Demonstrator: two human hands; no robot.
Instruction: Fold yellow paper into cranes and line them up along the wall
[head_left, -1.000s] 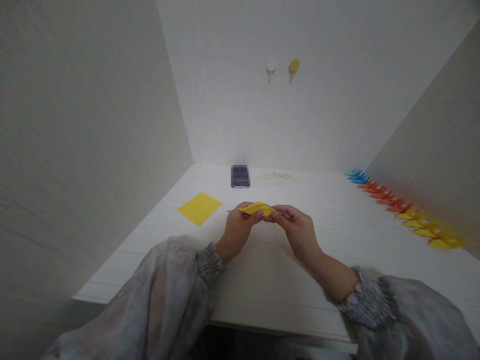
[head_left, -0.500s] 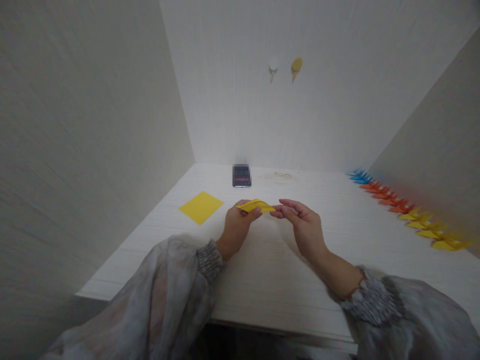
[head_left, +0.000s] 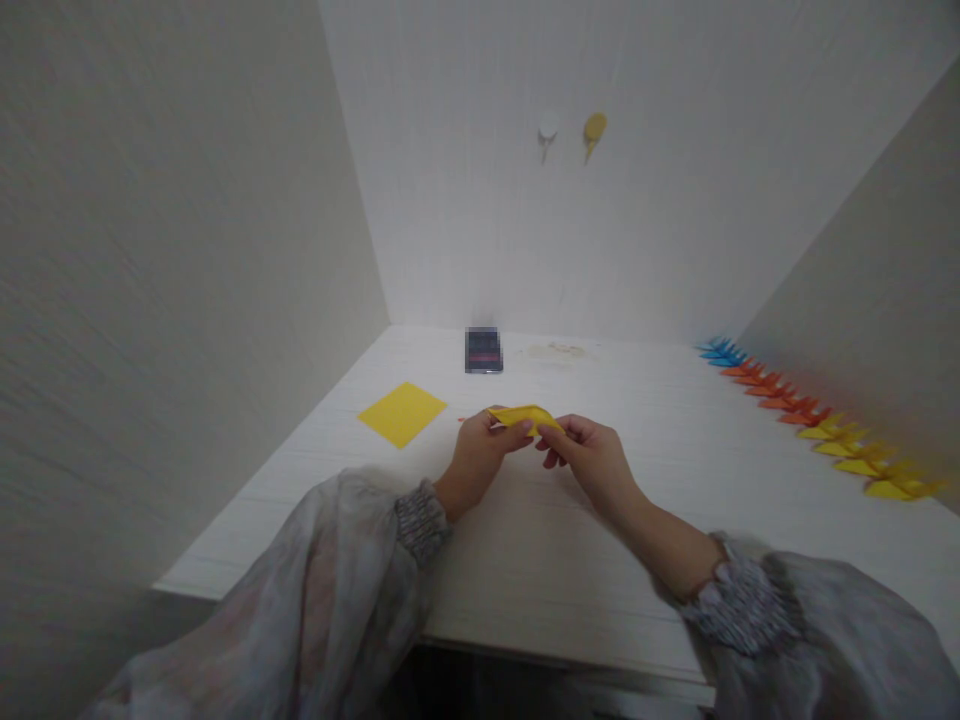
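A folded yellow paper piece [head_left: 523, 415] is held a little above the white table [head_left: 525, 560], between both hands. My left hand [head_left: 480, 458] pinches its left end with thumb and fingers closed. My right hand [head_left: 589, 458] pinches its right end, fingers curled under it. A flat yellow paper square [head_left: 403, 413] lies on the table to the left of my left hand.
A row of folded paper pieces, blue [head_left: 718, 351], orange [head_left: 772, 393] and yellow [head_left: 862, 455], runs along the right wall. A small dark device [head_left: 484, 350] stands at the back. Two hooks [head_left: 572, 133] hang on the back wall. Walls close in left and right.
My right hand, which had drawn slightly away to the right, has come back onto the right end of the folded yellow piece. Both hands have dropped slightly toward the table.
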